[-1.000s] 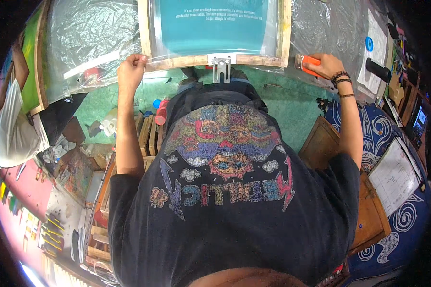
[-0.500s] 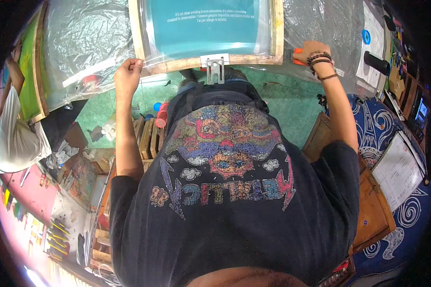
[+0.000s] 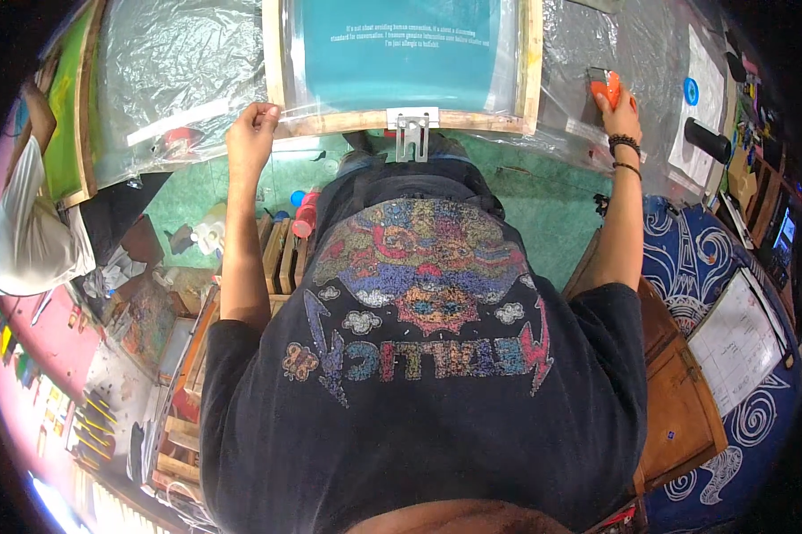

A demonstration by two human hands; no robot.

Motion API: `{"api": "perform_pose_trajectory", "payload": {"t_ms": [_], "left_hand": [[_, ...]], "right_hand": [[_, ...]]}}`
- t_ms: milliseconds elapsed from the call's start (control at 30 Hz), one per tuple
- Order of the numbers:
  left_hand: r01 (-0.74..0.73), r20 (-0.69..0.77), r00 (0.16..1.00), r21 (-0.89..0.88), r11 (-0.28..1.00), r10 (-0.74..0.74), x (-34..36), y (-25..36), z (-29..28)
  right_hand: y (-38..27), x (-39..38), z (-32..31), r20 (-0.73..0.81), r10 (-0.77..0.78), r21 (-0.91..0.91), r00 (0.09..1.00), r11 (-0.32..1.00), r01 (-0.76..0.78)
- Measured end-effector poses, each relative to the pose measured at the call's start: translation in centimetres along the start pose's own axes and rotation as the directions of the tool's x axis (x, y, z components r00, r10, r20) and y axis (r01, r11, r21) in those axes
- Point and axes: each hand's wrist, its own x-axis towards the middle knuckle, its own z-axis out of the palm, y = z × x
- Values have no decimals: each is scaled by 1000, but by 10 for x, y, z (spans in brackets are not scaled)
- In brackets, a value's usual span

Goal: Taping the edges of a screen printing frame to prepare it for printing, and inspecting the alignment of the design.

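The right hand [image 3: 622, 117] has its fingers curled around an orange scraper [image 3: 605, 87], which juts past the fingertips over clear plastic sheeting [image 3: 566, 58]. The left hand [image 3: 253, 135] looks pinched beside the wooden-framed teal screen [image 3: 392, 76]; I can't tell on what.

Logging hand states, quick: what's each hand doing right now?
Left hand: closed in a pinch beside the wooden frame; any grip unclear.
Right hand: closed, holding an orange scraper-like tool.

Both arms [image 3: 243, 240] are stretched toward the far side, pretty wide apart. Left hand [image 3: 253, 133] is basically a thumb-and-finger pinch, right hand [image 3: 621, 109] is curled in a grip.
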Motion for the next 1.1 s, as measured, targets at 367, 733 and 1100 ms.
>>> {"api": "perform_pose_trajectory", "payload": {"t_ms": [367,733,1100], "left_hand": [[-35,-18,999,-33,999,34,-7,-8,2],[-67,-113,992,-77,995,58,-20,-3,6],[-209,-345,927,-146,967,148,-19,44,-15]], "right_hand": [[-157,-80,-59,401,-400,397,824,887,237],[-159,-64,-64,437,-581,395,686,810,435],[-133,-45,-117,390,-544,729,743,676,112]]}}
